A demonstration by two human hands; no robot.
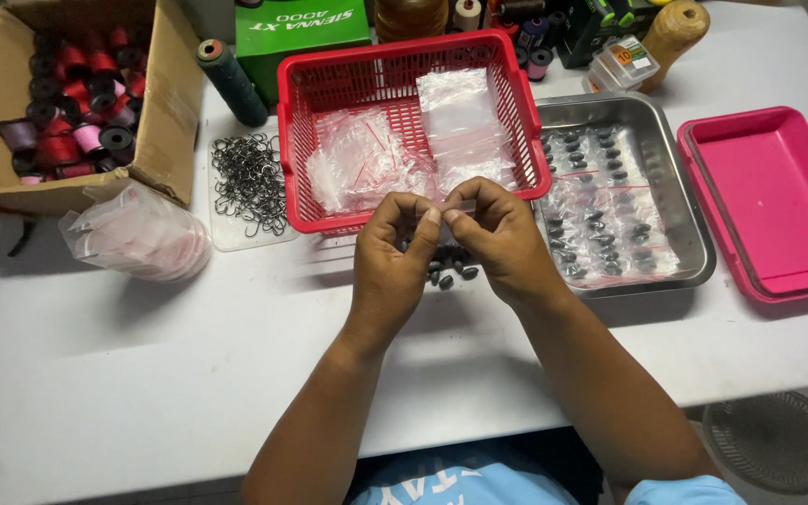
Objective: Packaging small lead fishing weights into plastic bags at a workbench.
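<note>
Small clear plastic bag [443,208], hard to make out, is pinched between both hands just in front of the red basket [411,56]. Its long axis runs left to right, spanning the left hand [391,262] and right hand [502,245]. Fingers of both hands close on its ends. Dark beads [451,273] lie on the table [189,355] directly beneath.

A small packing workbench, by the look of it, likely a fishing-tackle workshop. A plain white table [142,374] carries sorted stock: a cardboard box [165,112] full of thread spools [72,103], a heap of dark wire rings [250,182], a red mesh basket [507,103] of little clear zip bags [460,117]. A steel tray [675,178] holds bags already filled with small dark weights, a pink tray [769,201] waits beside it, and more spools line the back edge.
</note>
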